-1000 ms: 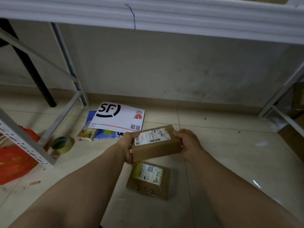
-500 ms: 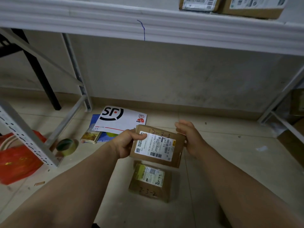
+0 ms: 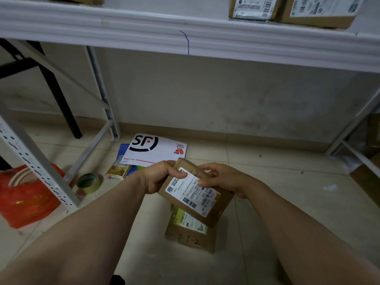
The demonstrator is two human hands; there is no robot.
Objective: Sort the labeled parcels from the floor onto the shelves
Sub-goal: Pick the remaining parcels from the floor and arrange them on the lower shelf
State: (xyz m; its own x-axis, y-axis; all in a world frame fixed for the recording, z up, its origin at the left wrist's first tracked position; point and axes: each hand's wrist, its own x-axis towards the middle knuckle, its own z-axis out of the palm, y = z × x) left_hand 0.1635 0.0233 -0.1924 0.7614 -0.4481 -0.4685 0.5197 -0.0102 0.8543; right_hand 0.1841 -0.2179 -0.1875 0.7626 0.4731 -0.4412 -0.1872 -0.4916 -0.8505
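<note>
we see a brown cardboard parcel (image 3: 193,193) held up off the floor (image 3: 287,182) between both hands, in the middle of the scene and tilted so its white printed label faces up towards us. the left hand (image 3: 162,175) grips the parcel's left far corner, fingers curled round the edge and the thumb pressed on the label's corner. the right hand (image 3: 223,178) grips the far right side, fingers curled over the top and a fingertip on the label. directly below, partly hidden by the held parcel, a second parcel (image 3: 189,239) lies flat on the floor with "2-3-2" handwritten on it. farther off lies a white sf envelope (image 3: 156,149), overlapping something blue, with a small picture card (image 3: 119,170) just left of it. a roll of tape (image 3: 90,183) sits at the left beside a perforated rack upright (image 3: 35,161), and a red bag (image 3: 26,200) is behind that upright. across the top runs a white shelf (image 3: 144,27) with a blue pen line on its edge, and two labelled boxes (image 3: 255,7) stand on it at the far right.
</note>
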